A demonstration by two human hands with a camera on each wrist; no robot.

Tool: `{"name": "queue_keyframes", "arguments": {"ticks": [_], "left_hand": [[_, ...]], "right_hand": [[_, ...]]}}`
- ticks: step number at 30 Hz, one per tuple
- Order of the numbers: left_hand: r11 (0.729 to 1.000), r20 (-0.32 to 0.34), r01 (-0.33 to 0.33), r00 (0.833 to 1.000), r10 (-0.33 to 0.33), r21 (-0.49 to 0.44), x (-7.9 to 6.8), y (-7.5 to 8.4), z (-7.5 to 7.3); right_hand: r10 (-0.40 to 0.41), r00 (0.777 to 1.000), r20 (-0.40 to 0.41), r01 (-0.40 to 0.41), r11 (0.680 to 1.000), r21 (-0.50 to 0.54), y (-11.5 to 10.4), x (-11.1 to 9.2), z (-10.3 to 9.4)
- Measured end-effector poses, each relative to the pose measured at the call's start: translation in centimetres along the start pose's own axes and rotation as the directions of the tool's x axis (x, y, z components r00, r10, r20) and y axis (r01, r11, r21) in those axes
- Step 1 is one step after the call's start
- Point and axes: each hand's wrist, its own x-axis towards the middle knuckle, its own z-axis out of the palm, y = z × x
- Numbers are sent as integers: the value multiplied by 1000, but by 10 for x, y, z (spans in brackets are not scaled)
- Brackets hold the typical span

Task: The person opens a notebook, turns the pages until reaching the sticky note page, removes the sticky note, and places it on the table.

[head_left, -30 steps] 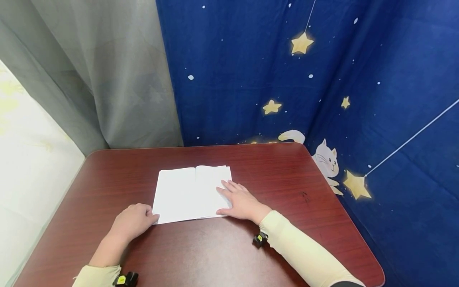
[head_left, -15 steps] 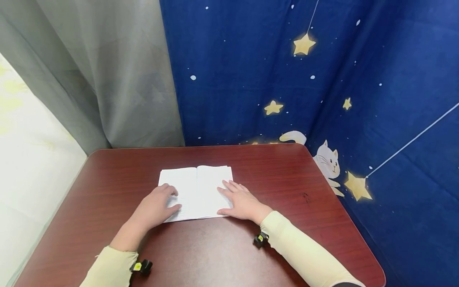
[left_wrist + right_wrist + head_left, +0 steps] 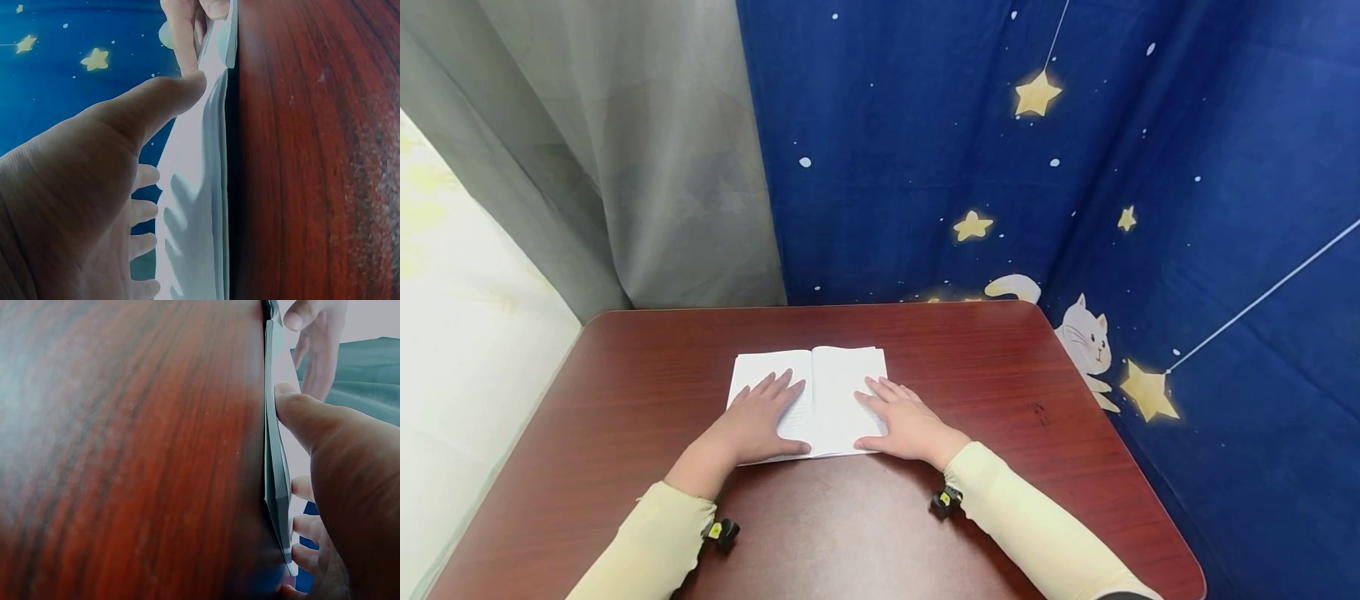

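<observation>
An open notebook (image 3: 833, 400) with white pages lies flat on the table, its fold running away from the person. Over the left page my left hand (image 3: 756, 423) is spread, thumb near the fold at the bottom edge and fingers pointing to the far edge. Lined print shows faintly beside that thumb. My right hand (image 3: 904, 421) rests on the right page's outer part, fingers spread. In the left wrist view the left thumb (image 3: 169, 100) reaches over the page edges (image 3: 215, 206). The right wrist view shows the right thumb (image 3: 306, 415) on the paper.
The reddish-brown wooden table (image 3: 970, 358) has rounded corners and small dark marks at the right. A grey curtain (image 3: 692, 167) and a blue star-patterned curtain (image 3: 910, 150) hang behind it. Black wrist cameras sit on both sleeves, the left camera (image 3: 724, 533) close above the tabletop.
My left hand has moved from the notebook's lower left corner up and right onto the left page, its fingers going from curled to spread. The right hand has stayed in place.
</observation>
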Motion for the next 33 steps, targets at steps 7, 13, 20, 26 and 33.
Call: {"name": "queue_keyframes", "arguments": {"ticks": [7,13,20,26,33], "left_hand": [[1000,75,24,997,-24,2,-1,1,0],[999,78,36,996,-36,10,-2,3,2],[999,73,40,997,-40,-2,-2,3,1],[999,73,41,997,-41,-3,0,3,3],[999,70,43,997,-44,11,1,3,3]], "right_hand": [[-7,1000,-14,7,1000,6,1,0,2],[-7,1000,-16,7,1000,7,1,0,3],[-3,1000,-10,3,1000,11,1,1,1],[-19,998,-67,20,1000,14,1,-1,-3],[-90,987,-130,84,995,-47,3,-7,-8]]}}
